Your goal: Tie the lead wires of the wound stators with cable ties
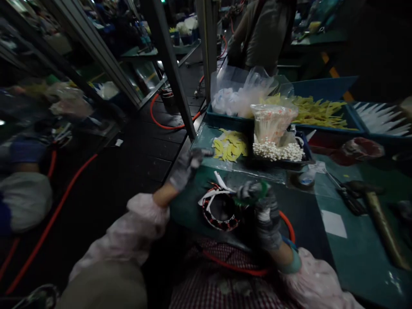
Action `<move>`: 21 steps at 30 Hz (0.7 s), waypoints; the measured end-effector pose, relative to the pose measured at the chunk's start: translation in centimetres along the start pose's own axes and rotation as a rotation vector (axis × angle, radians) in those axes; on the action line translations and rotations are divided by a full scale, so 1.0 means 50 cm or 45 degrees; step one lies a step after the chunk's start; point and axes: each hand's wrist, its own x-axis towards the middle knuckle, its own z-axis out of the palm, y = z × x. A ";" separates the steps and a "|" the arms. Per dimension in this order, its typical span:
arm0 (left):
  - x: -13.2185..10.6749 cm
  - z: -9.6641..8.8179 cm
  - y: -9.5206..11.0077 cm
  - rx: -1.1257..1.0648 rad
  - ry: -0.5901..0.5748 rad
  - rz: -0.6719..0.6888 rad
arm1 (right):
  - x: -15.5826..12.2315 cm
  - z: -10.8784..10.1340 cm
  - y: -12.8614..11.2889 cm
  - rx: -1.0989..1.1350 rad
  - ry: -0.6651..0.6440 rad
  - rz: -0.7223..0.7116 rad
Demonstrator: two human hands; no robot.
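Observation:
A ring-shaped motor stator (221, 210) with dark windings and white paper strips sticking out lies on the green bench near its front edge. My right hand (262, 210), in a grey glove, is closed on something small and green just to the right of the ring. My left hand (187, 166), also gloved, reaches out over the bench's left edge toward a pile of yellow slips (230, 146); its fingers are blurred.
Blue trays at the back hold yellow strips (317, 110), white strips (381, 118) and a bag of white sticks (273, 128). Scissors (347, 197) and a hammer (378, 214) lie at the right. An orange hose (54, 214) crosses the dark floor. Another person (262, 32) stands behind.

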 end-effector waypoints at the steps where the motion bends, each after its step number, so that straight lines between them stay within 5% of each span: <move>1: 0.040 -0.002 -0.024 0.039 0.022 -0.064 | 0.000 0.007 0.000 0.038 -0.018 0.020; 5: 0.184 0.034 -0.089 0.373 -0.221 -0.235 | -0.005 0.010 -0.004 0.144 -0.059 0.093; 9: 0.256 0.077 -0.115 0.421 -0.359 -0.226 | -0.016 -0.013 0.010 0.237 -0.126 0.195; 21: 0.231 0.080 -0.138 0.387 -0.403 -0.353 | 0.004 -0.007 -0.009 0.227 -0.140 0.177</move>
